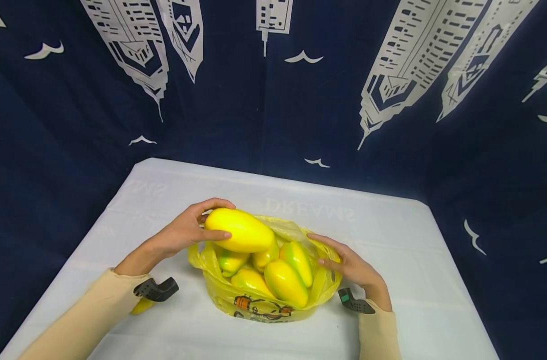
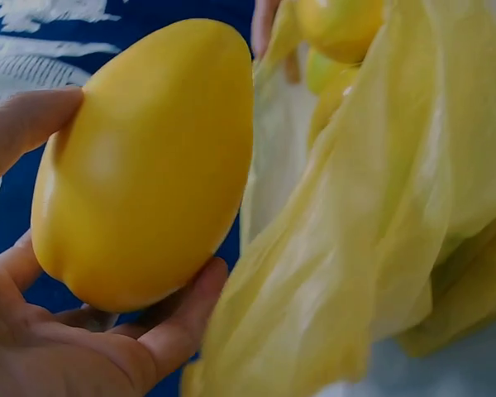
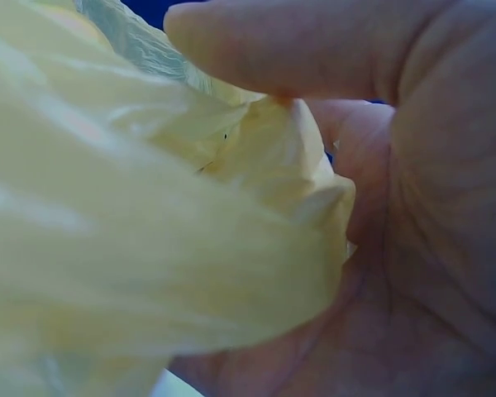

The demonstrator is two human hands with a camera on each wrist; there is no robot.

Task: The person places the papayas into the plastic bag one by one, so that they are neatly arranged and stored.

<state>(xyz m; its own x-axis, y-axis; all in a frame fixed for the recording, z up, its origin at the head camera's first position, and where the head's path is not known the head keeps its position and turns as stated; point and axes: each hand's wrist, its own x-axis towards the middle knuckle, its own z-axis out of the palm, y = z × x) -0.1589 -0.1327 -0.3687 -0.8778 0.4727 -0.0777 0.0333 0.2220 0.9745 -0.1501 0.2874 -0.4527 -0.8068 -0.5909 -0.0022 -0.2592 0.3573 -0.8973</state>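
A large yellow mango (image 1: pixel 240 230) is gripped in my left hand (image 1: pixel 183 231), over the left side of a yellow plastic bag (image 1: pixel 219 295). Thumb and fingers wrap its end in the left wrist view, where the mango (image 2: pixel 149 165) hangs beside the bag wall (image 2: pixel 314 265). Several yellow-green mangoes, one (image 1: pixel 286 281) at the front, lie inside the open bag. My right hand (image 1: pixel 352 265) holds the bag's right rim. In the right wrist view the crumpled rim (image 3: pixel 289 165) sits between thumb (image 3: pixel 281 41) and fingers, whose tips are partly hidden.
The bag stands on a white-covered table (image 1: pixel 413 250). Another yellow thing (image 1: pixel 141 306), mostly hidden, lies beneath my left wrist. Dark blue cloth (image 1: pixel 264 110) with white building prints hangs behind the table and at its sides.
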